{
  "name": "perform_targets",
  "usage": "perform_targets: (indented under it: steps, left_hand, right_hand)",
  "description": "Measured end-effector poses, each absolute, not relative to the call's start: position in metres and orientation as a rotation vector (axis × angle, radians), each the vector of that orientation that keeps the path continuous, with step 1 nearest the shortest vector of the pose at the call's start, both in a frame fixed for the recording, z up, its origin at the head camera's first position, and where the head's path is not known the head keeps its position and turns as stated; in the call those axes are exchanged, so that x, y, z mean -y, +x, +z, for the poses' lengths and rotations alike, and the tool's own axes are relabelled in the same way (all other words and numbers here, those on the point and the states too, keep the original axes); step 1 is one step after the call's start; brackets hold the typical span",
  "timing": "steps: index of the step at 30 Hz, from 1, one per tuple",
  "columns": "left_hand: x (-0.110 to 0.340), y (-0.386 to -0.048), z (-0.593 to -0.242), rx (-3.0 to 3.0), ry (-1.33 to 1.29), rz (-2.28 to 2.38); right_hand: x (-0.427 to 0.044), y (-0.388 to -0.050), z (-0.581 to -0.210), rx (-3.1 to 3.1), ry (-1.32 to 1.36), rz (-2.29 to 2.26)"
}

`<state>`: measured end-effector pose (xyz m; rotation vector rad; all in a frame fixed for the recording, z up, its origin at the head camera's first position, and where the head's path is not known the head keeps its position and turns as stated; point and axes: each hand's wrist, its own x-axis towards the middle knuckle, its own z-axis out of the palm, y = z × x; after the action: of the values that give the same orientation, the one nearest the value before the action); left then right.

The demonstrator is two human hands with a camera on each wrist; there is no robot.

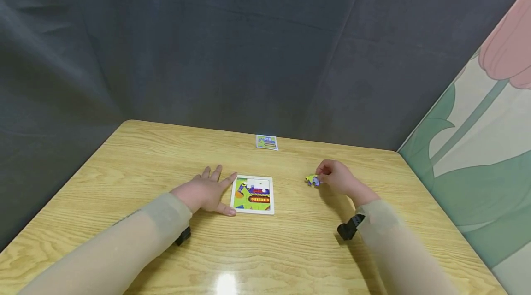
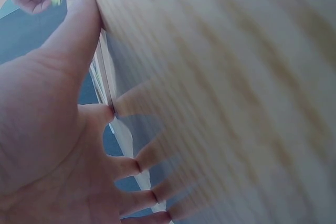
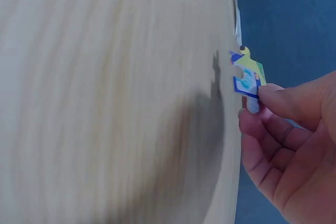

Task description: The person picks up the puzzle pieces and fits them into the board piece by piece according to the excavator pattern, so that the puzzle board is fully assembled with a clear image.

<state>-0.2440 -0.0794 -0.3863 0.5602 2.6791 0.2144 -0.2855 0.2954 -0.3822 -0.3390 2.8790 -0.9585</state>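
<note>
A white-framed jigsaw puzzle with a digger picture lies on the table, a pale gap showing near its top. At its left edge, my left hand rests with fingers spread, thumb and index finger touching the frame. To the right, my right hand pinches a yellow and blue puzzle piece between thumb and fingers, apart from the puzzle. In the right wrist view the puzzle piece shows a knob and a notch, held just above the wood. The left wrist view shows the left fingertips on the table.
A small picture card with a similar digger lies near the back edge of the wooden table. Dark curtain hangs behind and at the left. A flower-patterned panel borders the right side.
</note>
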Motion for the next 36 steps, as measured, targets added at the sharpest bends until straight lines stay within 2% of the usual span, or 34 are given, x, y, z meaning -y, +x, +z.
perform_targets:
  steps: [18, 27, 36]
  left_hand:
    - [0.076, -0.243, -0.383, -2.663, 0.564, 0.191]
    - [0.079, -0.243, -0.387, -2.664, 0.560, 0.194]
    - [0.078, -0.243, -0.387, -2.667, 0.575, 0.199]
  right_hand:
    - [-0.186, -0.295, -0.380, -2.718, -0.383, -1.206]
    - [-0.156, -0.297, -0.390, -2.650, -0.427, -1.164]
    - [-0.147, -0.293, -0.391, -2.642, -0.433, -1.083]
